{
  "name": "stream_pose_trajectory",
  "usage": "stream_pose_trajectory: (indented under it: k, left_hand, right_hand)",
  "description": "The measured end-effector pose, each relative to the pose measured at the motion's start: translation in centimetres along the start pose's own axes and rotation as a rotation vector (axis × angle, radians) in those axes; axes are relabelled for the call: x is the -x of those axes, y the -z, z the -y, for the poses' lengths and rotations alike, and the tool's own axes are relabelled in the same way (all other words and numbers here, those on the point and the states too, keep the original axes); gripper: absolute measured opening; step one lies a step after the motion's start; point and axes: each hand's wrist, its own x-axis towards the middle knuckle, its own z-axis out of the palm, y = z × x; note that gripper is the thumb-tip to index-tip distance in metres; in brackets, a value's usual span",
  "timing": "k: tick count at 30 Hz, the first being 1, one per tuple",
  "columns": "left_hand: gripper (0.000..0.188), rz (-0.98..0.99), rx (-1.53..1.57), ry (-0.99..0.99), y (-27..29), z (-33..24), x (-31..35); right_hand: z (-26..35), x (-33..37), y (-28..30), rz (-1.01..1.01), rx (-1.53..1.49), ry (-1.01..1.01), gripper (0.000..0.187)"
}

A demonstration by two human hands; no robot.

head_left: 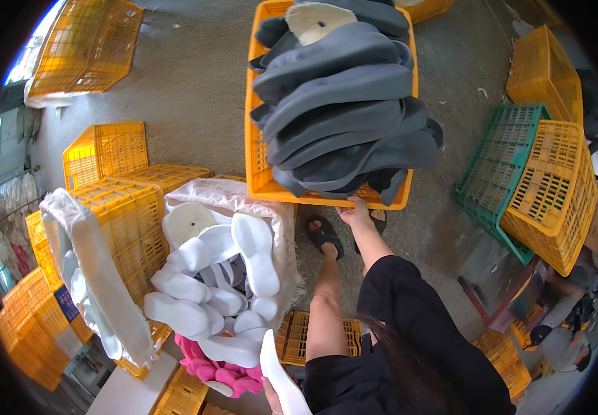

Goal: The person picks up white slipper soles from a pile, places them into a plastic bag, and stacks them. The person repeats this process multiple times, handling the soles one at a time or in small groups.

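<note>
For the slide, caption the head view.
Right hand grips orange crate of grey soles; left hand holds white sole.

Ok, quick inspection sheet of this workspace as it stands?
Surface: grey concrete floor.
Job's things: orange plastic crate heaped with dark grey foam shoe soles; flat white foam sole.
Clutter: cloth-lined crate of white soles, pink soles, stacked yellow crates, green crate.
Hands: right hand grips the orange crate's near rim; left hand holds the white sole.
Cables: nothing seen.
Surroundings: another person at lower right.
</note>
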Motion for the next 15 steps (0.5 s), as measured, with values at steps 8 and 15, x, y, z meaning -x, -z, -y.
stream_pose_trajectory:
  k: [8,15]
  left_hand:
    - [0.057,-0.010,-0.155,0.017,-3.3,-0.2,-0.5]
    - [0.056,-0.007,-0.230,0.013,-4.0,-1.2,0.7]
  right_hand:
    - [11.7,0.9,6.8,-0.103,0.184,0.267,0.013]
    - [20.1,3.1,17.7,-0.131,0.364,0.287,0.025]
